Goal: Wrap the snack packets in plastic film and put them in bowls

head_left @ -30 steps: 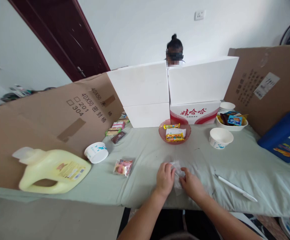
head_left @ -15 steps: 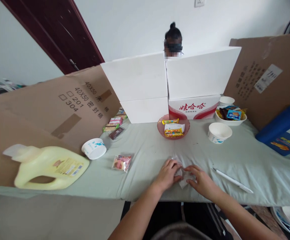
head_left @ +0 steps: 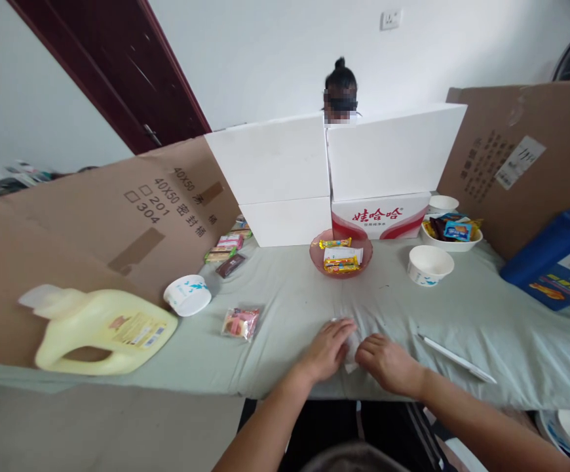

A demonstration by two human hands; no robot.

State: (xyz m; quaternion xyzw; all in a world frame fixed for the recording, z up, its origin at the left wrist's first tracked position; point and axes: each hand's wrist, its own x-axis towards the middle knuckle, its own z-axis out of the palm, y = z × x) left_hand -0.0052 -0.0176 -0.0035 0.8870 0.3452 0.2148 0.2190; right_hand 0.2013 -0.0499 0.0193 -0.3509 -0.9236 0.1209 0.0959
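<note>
Left hand (head_left: 328,351), right hand (head_left: 388,364) touch wrapper (head_left: 351,354), both curled; whether pinching, cannot tell. Bowl (head_left: 317,258) beyond wrapper, pen (head_left: 456,358) right of wrapper.

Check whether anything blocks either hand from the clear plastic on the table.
Nothing visible does. The left hand and the right hand are at the clear plastic, one on each side. The white pen lies to the right of the right hand, not between them.

Soft, diffuse light, brightest on the upper-right wall (head_left: 472,46), with faint shadows and wide-angle stretching towards the edges
</note>
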